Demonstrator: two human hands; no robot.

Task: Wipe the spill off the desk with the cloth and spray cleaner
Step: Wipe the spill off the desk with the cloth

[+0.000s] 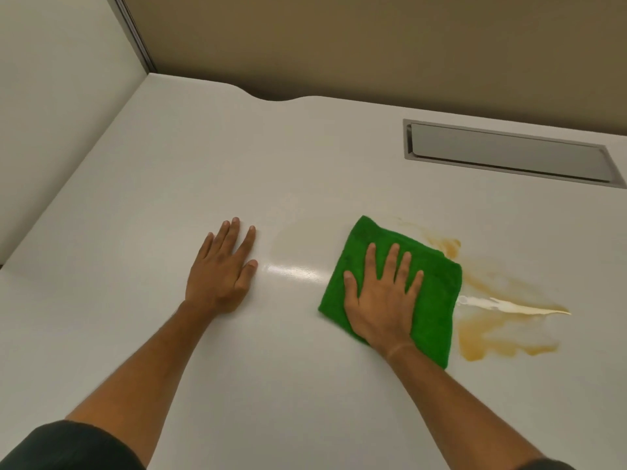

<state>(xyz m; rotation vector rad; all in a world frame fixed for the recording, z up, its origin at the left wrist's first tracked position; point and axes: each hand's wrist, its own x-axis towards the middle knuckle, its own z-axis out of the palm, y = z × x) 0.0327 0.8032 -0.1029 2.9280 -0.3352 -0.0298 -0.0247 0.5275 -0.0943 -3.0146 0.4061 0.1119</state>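
A folded green cloth point(437, 293) lies flat on the white desk point(169, 184). My right hand point(383, 296) presses down on it, palm flat and fingers spread. An orange-brown smeared spill point(492, 330) spreads over the desk just right of the cloth, with a pale wet streak across it. A damp shiny patch point(298, 245) lies left of the cloth. My left hand point(220, 266) rests flat on the bare desk further left, holding nothing. No spray bottle is in view.
A grey recessed cable hatch point(509, 152) is set into the desk at the back right. A tan partition wall point(373, 39) runs behind the desk, with a curved notch point(271, 96) in the back edge. A white panel stands on the left.
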